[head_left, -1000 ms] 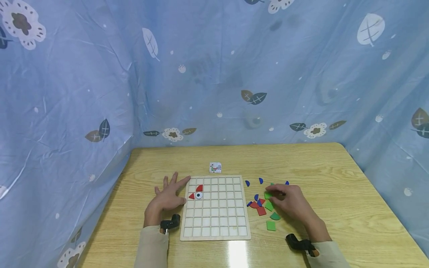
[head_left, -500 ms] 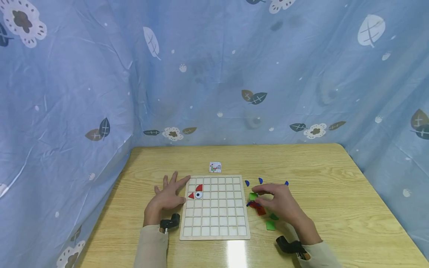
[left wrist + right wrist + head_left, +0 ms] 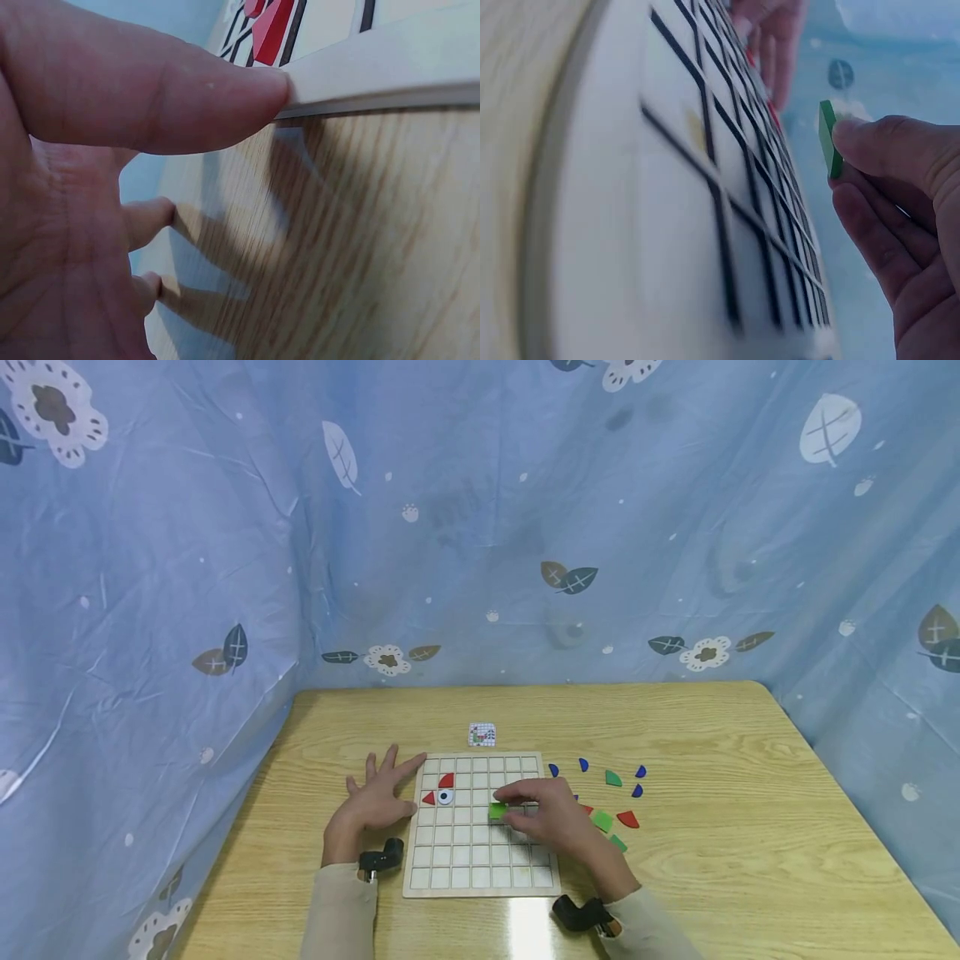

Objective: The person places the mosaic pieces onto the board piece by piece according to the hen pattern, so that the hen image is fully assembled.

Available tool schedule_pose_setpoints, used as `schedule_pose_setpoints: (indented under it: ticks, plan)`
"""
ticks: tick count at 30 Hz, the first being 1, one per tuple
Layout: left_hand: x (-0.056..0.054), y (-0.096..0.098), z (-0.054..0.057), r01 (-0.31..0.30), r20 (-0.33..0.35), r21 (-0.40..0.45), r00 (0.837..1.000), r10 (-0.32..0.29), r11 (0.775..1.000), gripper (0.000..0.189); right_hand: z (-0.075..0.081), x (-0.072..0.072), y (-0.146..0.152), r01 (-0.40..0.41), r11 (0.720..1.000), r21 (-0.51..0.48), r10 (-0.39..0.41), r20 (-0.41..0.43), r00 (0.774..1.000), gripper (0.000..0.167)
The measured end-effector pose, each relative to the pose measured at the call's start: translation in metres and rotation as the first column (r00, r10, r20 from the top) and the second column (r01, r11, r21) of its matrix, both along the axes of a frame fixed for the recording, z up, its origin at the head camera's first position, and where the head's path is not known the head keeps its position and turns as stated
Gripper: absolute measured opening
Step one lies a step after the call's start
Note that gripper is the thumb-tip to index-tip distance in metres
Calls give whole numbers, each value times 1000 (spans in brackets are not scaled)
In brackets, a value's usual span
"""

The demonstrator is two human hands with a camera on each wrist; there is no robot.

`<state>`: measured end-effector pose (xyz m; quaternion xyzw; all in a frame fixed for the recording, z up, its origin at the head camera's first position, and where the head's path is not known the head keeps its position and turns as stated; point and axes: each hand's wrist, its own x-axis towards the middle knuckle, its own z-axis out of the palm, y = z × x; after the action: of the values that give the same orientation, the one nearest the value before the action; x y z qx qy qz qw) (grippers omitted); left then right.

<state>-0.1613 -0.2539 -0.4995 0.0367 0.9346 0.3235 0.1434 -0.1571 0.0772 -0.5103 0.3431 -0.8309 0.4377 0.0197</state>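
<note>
The right hand point(image 3: 553, 814) has moved left from the loose pieces to above the pale wooden grid board point(image 3: 482, 893), carrying a flat green square tile point(image 3: 497, 811). The right thumb and fingers clamp the tile; the right wrist view shows it clear of the board surface. The tile lies at the hand's left, over the board's middle columns; being square, it has no evident long axis. The right hand is nearer to it. The left hand point(image 3: 372, 803), fingers spread, touches the board's left edge with its thumb. The white eye disc point(image 3: 445, 797) lies left of the tile.
</note>
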Motion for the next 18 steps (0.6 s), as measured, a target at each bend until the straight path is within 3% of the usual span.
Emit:
schedule_pose_setpoints:
  ticks: [7,18]
  plan:
    - [-1,0,1,3,-2,-3,1000,-3,1000,89,-3,0,-34,-38,999,25,37,35,999,26]
    - [-1,-1,0,8,-6,-15,1000,-8,1000,88,-10,-2,-72,-39,992,123,45,-44,998,22]
